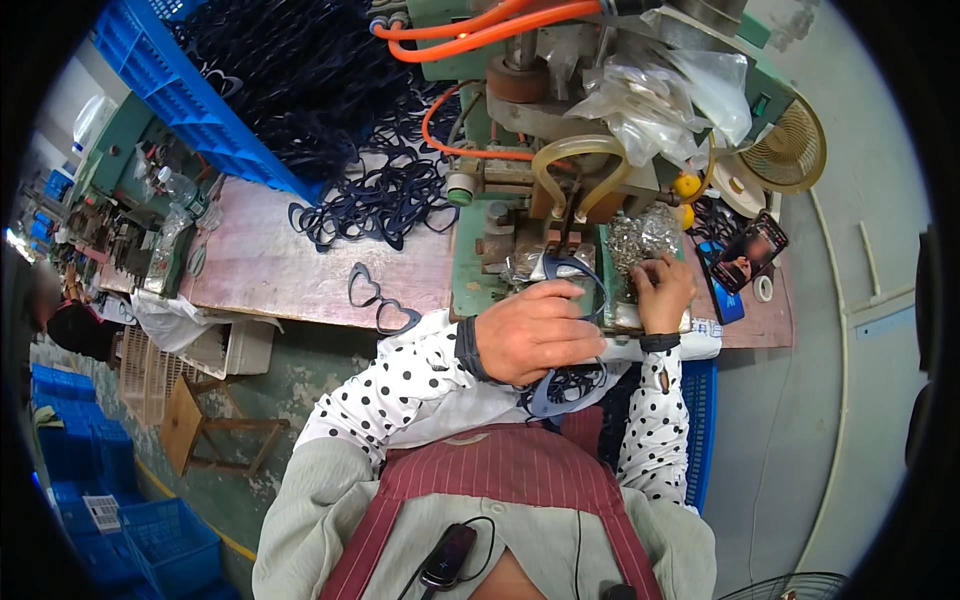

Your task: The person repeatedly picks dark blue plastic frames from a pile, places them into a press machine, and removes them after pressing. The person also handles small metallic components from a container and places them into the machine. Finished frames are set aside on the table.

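My left hand (pixel 540 332) is closed around a dark blue plastic eyeglass frame (pixel 601 292). Part of that frame curves out past the fingers, under the head of a green bench press (pixel 497 247); the rest is hidden by the hand. At the press's right side, my right hand (pixel 664 291) has its thumb and fingers pinched together at the near edge of a heap of small shiny metal parts (pixel 640 237). Whatever lies between those fingertips is too small to make out. Below my left hand, more blue frames (pixel 550 396) show near my lap.
A heart-shaped frame (pixel 381 300) lies on the pinkish table (pixel 250 250); a pile of frames (pixel 375 200) sits behind it. A blue crate (pixel 190 100) overflows with dark pieces. Orange hoses (pixel 480 35) cross above. To the right are a lit phone (pixel 748 254) and a small fan (pixel 785 145).
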`<state>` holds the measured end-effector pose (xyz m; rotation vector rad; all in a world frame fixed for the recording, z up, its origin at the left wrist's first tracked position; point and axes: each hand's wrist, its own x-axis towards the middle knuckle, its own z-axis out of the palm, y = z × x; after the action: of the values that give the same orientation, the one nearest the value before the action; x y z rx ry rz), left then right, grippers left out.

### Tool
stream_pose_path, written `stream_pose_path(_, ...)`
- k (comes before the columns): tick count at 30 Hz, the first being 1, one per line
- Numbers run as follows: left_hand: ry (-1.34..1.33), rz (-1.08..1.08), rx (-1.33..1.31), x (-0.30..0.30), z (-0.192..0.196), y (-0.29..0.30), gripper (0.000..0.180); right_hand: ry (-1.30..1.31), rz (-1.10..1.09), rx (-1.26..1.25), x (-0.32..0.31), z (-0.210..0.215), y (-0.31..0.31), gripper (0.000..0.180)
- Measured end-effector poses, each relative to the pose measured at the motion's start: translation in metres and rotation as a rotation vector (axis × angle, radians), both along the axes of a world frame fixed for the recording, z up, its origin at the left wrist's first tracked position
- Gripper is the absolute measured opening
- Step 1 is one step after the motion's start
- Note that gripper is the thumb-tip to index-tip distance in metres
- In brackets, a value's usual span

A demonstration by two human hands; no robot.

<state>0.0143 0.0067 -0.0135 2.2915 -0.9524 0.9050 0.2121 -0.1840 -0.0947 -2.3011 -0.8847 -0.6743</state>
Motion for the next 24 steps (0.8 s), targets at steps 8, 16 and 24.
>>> stream_pose_path(8,-0.057,1.158,-0.322,-0.048,-0.079,0.031,0.059,0.118,-0.033,0.298,0.004,-0.012,-0.008,0.011)
stream_pose_path(16,0.361,1.998,-0.209,-0.080,-0.158,0.087,0.081,0.081,-0.011,0.227,0.008,-0.012,-0.006,0.016)
stream_pose_path(24,0.409,1.735,-0.426,-0.096,-0.162,0.118,0.023,0.326,-0.049,0.414,0.003,-0.007,-0.006,0.010)
